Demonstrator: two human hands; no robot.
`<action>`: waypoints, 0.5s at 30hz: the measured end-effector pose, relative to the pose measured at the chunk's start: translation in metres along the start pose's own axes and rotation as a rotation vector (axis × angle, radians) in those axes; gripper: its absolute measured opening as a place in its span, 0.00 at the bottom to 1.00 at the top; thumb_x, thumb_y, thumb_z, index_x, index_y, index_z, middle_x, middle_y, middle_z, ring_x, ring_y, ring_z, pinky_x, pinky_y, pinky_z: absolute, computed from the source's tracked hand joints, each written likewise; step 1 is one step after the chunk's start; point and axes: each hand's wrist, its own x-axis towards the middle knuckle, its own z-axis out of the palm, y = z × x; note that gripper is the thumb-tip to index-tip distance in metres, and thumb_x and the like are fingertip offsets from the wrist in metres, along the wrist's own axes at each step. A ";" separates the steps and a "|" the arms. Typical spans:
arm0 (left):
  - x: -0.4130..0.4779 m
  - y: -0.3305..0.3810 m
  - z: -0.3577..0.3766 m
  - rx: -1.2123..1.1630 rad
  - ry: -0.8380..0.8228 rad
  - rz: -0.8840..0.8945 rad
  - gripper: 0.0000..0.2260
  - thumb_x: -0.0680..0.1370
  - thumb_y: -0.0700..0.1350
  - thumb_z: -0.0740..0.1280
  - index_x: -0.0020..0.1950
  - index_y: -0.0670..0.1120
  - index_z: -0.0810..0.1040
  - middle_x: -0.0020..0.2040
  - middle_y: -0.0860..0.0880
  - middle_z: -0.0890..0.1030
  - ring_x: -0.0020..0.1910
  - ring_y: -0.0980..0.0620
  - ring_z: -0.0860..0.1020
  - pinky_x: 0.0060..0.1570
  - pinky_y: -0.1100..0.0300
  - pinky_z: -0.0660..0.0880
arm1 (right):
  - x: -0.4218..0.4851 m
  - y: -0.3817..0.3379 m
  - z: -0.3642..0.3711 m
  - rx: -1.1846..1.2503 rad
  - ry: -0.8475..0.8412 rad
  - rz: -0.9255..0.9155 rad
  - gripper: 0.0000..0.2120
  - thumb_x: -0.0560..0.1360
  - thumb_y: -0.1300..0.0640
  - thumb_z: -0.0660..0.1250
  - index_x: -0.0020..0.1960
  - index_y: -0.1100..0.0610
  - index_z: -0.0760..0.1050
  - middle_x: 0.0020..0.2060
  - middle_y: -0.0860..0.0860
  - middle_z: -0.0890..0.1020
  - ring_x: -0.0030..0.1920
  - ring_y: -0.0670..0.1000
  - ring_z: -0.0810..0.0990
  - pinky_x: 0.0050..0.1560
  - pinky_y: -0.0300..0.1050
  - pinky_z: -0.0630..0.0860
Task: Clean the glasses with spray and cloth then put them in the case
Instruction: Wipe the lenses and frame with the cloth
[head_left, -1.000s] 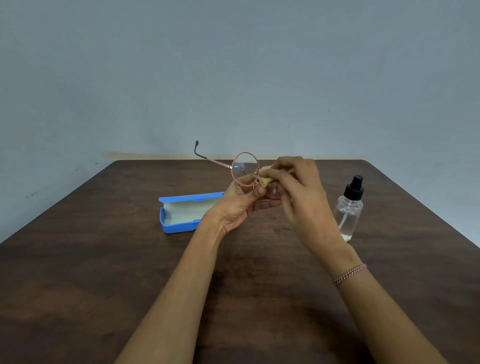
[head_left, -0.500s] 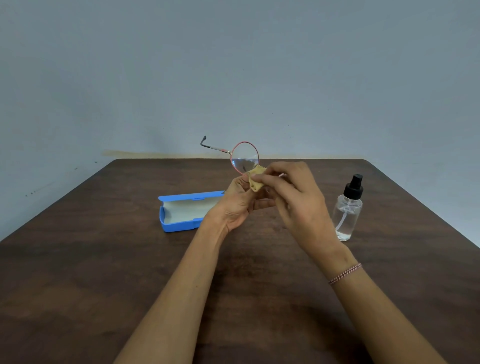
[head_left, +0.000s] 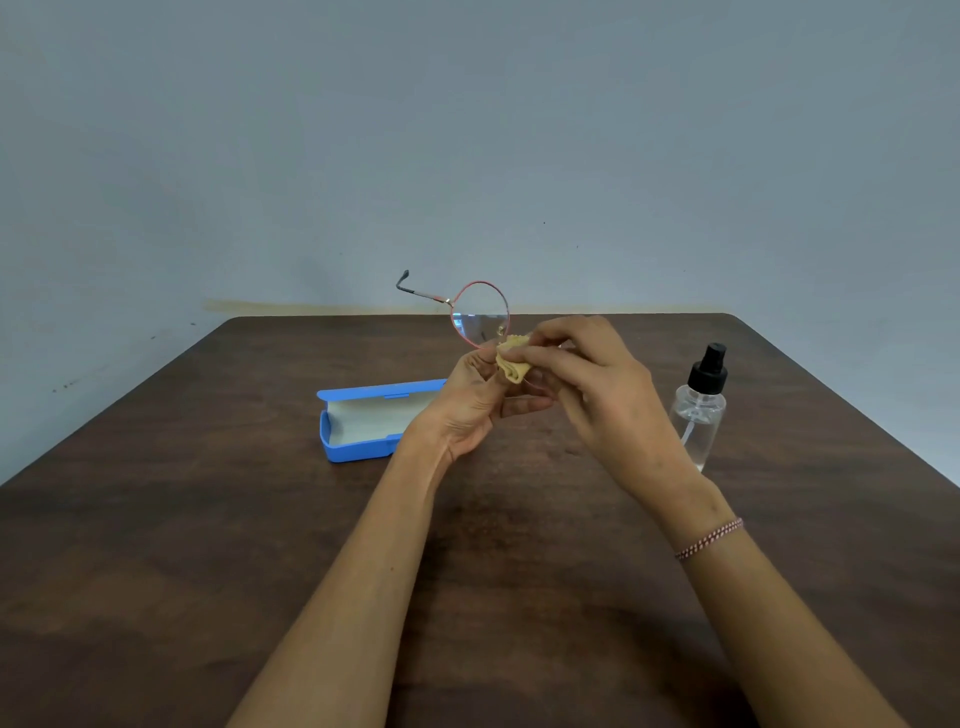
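step: wiping, by my read; the second lens is being rubbed, mostly hidden.
next: probably finish the wipe, fold the temples, stow to the left.
case (head_left: 358, 431): blue, open, pale lining, on table (head_left: 156, 545).
left hand (head_left: 467, 410): fingers curled, pinching the frame by the bridge.
glasses (head_left: 480, 312): held above the table; thin pink round rim, clear lens, temple pointing left.
cloth (head_left: 513, 364): yellow, folded.
right hand (head_left: 602, 389): pinches the cloth against the frame.
spray bottle (head_left: 698, 415): upright, untouched.

A: Backdrop?
B: Plain blue-grey wall (head_left: 467, 130), matte, even light. Few dark specks (head_left: 65, 385) low left.
A: Furniture?
B: One dark brown wood-grain table (head_left: 156, 571), rounded far corners. Yellowish strip (head_left: 311, 306) along wall base behind it.
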 end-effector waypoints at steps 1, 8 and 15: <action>-0.001 0.002 0.001 -0.014 -0.008 0.016 0.08 0.68 0.43 0.65 0.41 0.50 0.83 0.34 0.51 0.82 0.35 0.57 0.81 0.35 0.62 0.79 | 0.000 0.001 -0.001 0.013 -0.003 -0.002 0.16 0.72 0.71 0.65 0.56 0.59 0.80 0.50 0.55 0.77 0.52 0.52 0.74 0.53 0.36 0.71; -0.001 0.006 0.001 -0.186 -0.074 0.100 0.22 0.55 0.56 0.79 0.48 0.54 0.84 0.41 0.52 0.84 0.37 0.57 0.82 0.37 0.63 0.79 | 0.000 0.009 -0.003 -0.041 -0.023 -0.023 0.11 0.74 0.63 0.64 0.55 0.60 0.80 0.48 0.53 0.77 0.50 0.49 0.73 0.52 0.32 0.69; -0.002 0.008 0.011 -0.135 -0.081 0.039 0.37 0.53 0.60 0.79 0.57 0.48 0.75 0.42 0.48 0.85 0.41 0.50 0.84 0.35 0.62 0.80 | -0.001 0.010 -0.004 -0.171 0.171 0.123 0.15 0.72 0.70 0.66 0.58 0.62 0.78 0.48 0.57 0.78 0.50 0.51 0.72 0.51 0.29 0.65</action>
